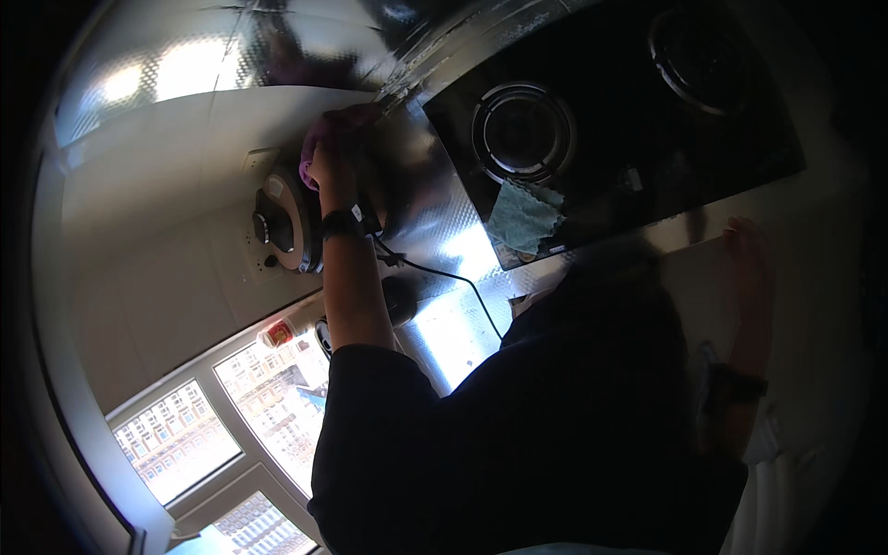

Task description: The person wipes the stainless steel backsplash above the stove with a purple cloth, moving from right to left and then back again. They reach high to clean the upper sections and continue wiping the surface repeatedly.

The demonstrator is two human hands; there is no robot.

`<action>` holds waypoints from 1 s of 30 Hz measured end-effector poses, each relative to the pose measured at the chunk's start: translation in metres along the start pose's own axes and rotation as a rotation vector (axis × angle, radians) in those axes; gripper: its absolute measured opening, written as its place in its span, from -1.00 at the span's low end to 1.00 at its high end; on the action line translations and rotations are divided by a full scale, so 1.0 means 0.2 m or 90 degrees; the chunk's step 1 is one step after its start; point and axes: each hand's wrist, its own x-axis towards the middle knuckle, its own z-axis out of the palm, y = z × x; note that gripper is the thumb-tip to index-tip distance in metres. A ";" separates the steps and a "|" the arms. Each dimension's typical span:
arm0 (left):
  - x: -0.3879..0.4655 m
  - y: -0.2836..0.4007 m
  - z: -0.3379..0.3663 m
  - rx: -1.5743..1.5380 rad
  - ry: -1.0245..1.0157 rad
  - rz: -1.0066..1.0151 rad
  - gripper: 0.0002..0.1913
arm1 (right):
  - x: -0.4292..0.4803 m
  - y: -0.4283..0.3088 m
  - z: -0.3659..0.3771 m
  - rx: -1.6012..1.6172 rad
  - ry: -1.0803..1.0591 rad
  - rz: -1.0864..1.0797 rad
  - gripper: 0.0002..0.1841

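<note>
My left hand (333, 170) is stretched to the back corner of the counter, gripping a purple cloth (347, 125). The cloth lies by the foil-lined wall, and shadow hides part of it. Just beside my left forearm is an electric cooker (295, 232) with a round lid and a dark top. My right hand (749, 243) hangs near the counter's front edge, its fingers loosely extended and nothing visible in it. A light green cloth (526, 215) rests on the black glass gas hob (596, 187), against the nearer burner (524, 132).
A black cable (440, 272) runs across the foil-covered counter (451, 208). The second burner (697, 62) is farther right. A wall socket (261, 159) sits behind the cooker. Near the window (184, 444) stand a red-labelled container (277, 334) and a dark cylindrical item (399, 302).
</note>
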 end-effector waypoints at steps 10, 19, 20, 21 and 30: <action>0.86 -0.21 0.56 0.214 0.108 0.231 -0.49 | -0.15 0.10 0.00 -0.092 0.104 -0.037 -0.68; 0.97 0.28 0.95 0.151 -0.003 0.224 -0.66 | -0.13 0.01 0.01 -0.141 0.109 -0.001 -0.68; 0.98 0.23 0.88 0.191 0.012 0.302 -0.65 | -0.13 0.01 0.01 -0.140 0.112 -0.004 -0.68; 0.96 0.14 0.80 0.261 0.110 0.268 -0.59 | -0.13 0.01 0.02 -0.131 0.118 -0.009 -0.68; 0.92 -0.21 0.14 -1.006 0.867 -0.250 -0.70 | -0.07 0.02 0.24 -0.215 0.113 0.006 -0.68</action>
